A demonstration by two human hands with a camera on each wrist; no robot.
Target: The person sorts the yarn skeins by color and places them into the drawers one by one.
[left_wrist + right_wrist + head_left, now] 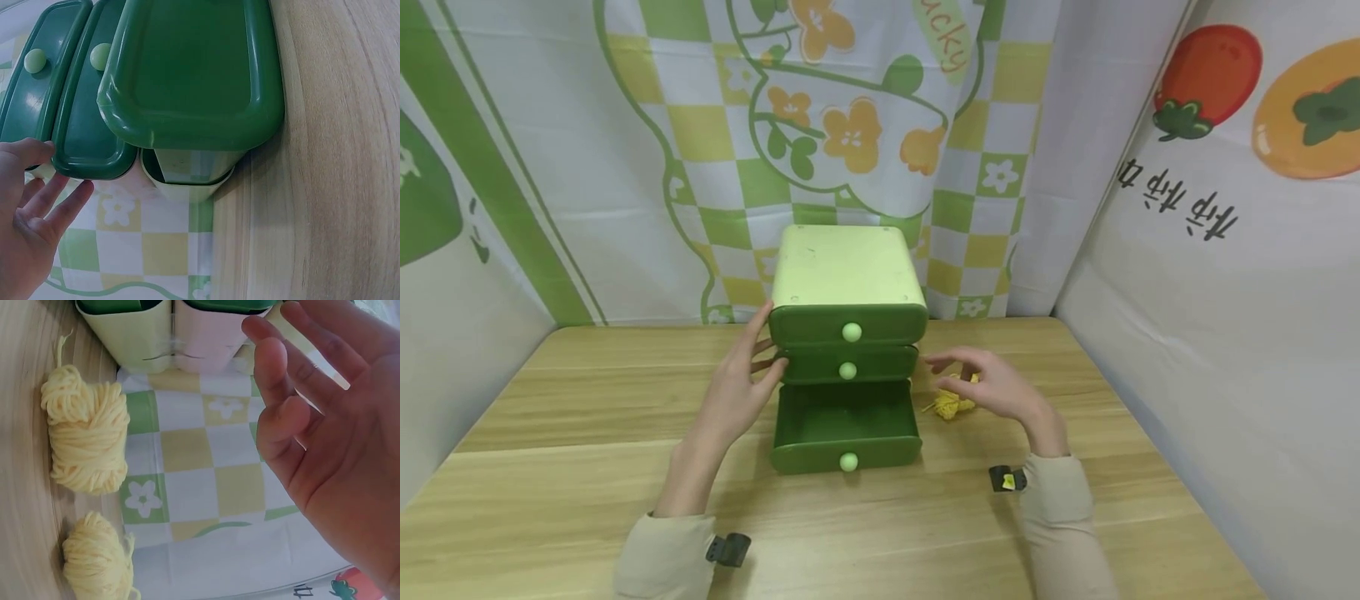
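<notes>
A small cabinet with a pale green top (850, 265) and three dark green drawers stands on the table. Its bottom drawer (847, 454) is pulled out, with its inner floor showing. The left hand (730, 392) is at the cabinet's left side, fingers spread, its thumb at the corner of the middle drawer (94, 125). To the cabinet's right, the right hand (988, 385) hovers with loosely bent fingers and holds nothing. Under it lies yellow yarn (951, 406); the right wrist view shows a larger bundle (87, 434) and a second ball (97, 556).
The wooden table (587, 433) reaches back to a checkered, flowered curtain (700, 142) behind the cabinet. A white cloth with printed fruit (1206, 83) hangs at the right. Round pale green knobs (852, 332) stick out from the drawer fronts.
</notes>
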